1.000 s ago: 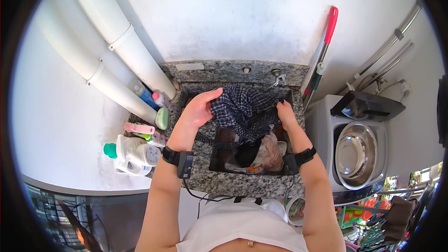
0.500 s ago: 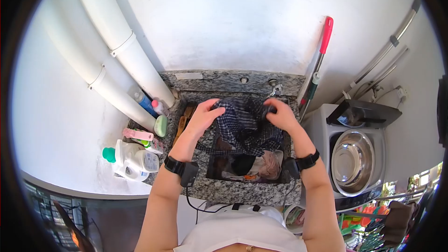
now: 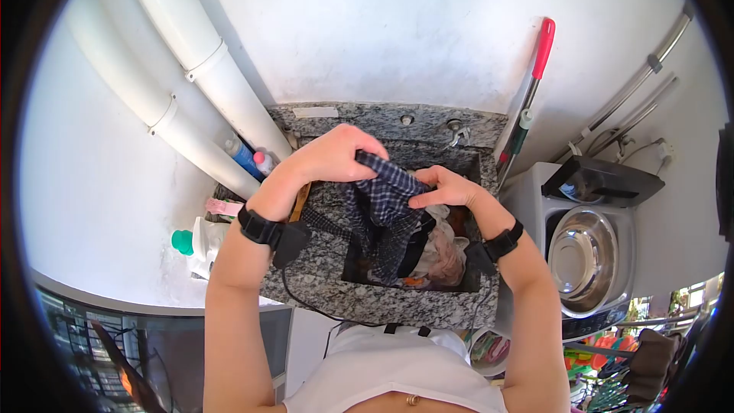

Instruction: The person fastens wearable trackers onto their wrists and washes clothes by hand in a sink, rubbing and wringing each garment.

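Head view, checked cloth point(image 3: 386, 197), hanging lengthwise toward sink point(image 3: 413, 304)

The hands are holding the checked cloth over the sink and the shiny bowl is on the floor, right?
Not the floor: the head view shows the shiny bowl on the washing machine. The left hand and right hand do hold the checked cloth over the sink.

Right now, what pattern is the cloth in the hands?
Dark blue cloth with white checks; clearest in the head view.
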A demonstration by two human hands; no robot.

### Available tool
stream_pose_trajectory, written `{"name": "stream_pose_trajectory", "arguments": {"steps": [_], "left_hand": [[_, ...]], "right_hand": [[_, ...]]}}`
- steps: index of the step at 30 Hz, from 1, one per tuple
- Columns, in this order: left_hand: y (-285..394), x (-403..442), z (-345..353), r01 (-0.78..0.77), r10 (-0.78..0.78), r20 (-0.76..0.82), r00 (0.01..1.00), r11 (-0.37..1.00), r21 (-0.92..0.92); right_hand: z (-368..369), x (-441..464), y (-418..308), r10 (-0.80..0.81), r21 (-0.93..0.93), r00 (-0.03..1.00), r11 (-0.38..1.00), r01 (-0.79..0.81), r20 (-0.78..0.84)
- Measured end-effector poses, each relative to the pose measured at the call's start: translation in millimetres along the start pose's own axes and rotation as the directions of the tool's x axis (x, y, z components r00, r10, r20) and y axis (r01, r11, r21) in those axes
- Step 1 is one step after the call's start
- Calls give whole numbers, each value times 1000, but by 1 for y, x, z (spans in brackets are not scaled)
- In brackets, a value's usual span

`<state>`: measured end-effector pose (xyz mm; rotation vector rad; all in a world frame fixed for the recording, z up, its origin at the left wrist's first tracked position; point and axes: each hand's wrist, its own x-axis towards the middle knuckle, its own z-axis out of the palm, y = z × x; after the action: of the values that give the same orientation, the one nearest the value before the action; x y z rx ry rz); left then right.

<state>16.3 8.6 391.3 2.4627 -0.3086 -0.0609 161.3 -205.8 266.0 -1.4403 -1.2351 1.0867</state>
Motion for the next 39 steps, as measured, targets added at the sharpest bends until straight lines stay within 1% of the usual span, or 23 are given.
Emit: {"name": "stream_pose_trajectory", "arguments": {"steps": [1, 4, 5, 7, 8, 10, 11, 13, 15, 19, 20, 21, 23, 27, 29, 30, 31, 33, 34, 35, 36, 38, 39], "left_hand": [[-5, -8, 0, 5, -5, 4, 1000, 1000, -3], [-31, -33, 11, 137, -145, 40, 989, 977, 161], [-39, -40, 18, 174, -184, 63, 981, 974, 143], [-56, -51, 35, 193, -251, 143, 957, 924, 330], [-70, -56, 49, 192, -250, 148, 957, 927, 323], [-94, -62, 69, -82, 41, 122, 992, 930, 358], [-102, -64, 72, -84, 42, 123, 991, 931, 355], [-102, -67, 75, -126, 41, 209, 977, 903, 411], [-88, -69, 83, -49, -36, 197, 980, 910, 411], [-88, -74, 132, 41, -93, 118, 989, 923, 383], [-109, -76, 158, -22, -13, 103, 995, 943, 332], [-130, -75, 183, -88, 2, 220, 976, 919, 385], [-132, -68, 203, -137, -128, 518, 846, 886, 443], [-133, -54, 243, -23, -343, 653, 675, 875, 483], [-132, -46, 257, 351, -429, 716, 550, 897, 268], [-135, -33, 267, 365, -441, 738, 510, 888, 279], [-144, -13, 279, 326, -476, 799, 368, 870, 369], [-148, 6, 288, 469, -619, 588, 521, 783, 408], [-166, 11, 313, 558, -671, 316, 671, 737, 382], [-190, 16, 342, 638, -676, 8, 737, 699, 323], [-206, 24, 350, 636, -673, 11, 739, 703, 319], [-234, 39, 355, 302, -225, -211, 951, 822, 484], [-238, 48, 351, 301, -229, -204, 952, 826, 476]], "right_hand": [[-3, -6, 2, 2, 6, 1000, 1000, -2, 2], [-24, -17, 3, -8, -583, 998, 812, -28, -58], [-27, -21, 7, -81, -550, 989, 835, 0, -123], [-34, -28, 3, -327, -746, 933, 656, 109, -151], [-32, -31, 0, -319, -744, 935, 660, 104, -152], [-24, -35, -24, -581, -884, 813, 404, 237, -48], [-21, -38, -30, -578, -884, 814, 406, 234, -50], [-10, -46, -35, -459, -948, 878, 198, 251, 137], [-4, -53, -23, -378, -952, 911, 180, 248, 166], [-8, -67, 43, -208, -993, 978, 116, 11, -14], [-8, -71, 60, -134, -984, 985, 156, -84, -106], [-7, -72, 74, -57, -965, 979, 188, -181, -195], [6, -70, 99, 56, -955, 974, 193, -225, -219], [36, -68, 130, 282, -968, 951, 174, -182, -128], [50, -72, 167, 393, -976, 907, 81, -201, -153], [52, -75, 174, 441, -966, 882, 107, -236, -167], [57, -78, 179, 453, -964, 877, 117, -237, -160], [56, -80, 187, 581, -924, 788, 154, -350, -202], [59, -81, 190, 588, -922, 783, 154, -355, -203], [64, -83, 192, 616, -901, 750, 145, -409, -241], [66, -83, 194, 641, -878, 715, 133, -461, -278], [67, -80, 188, 708, -846, 658, 163, -508, -258], [70, -81, 189, 768, -811, 600, 194, -553, -225]]}}
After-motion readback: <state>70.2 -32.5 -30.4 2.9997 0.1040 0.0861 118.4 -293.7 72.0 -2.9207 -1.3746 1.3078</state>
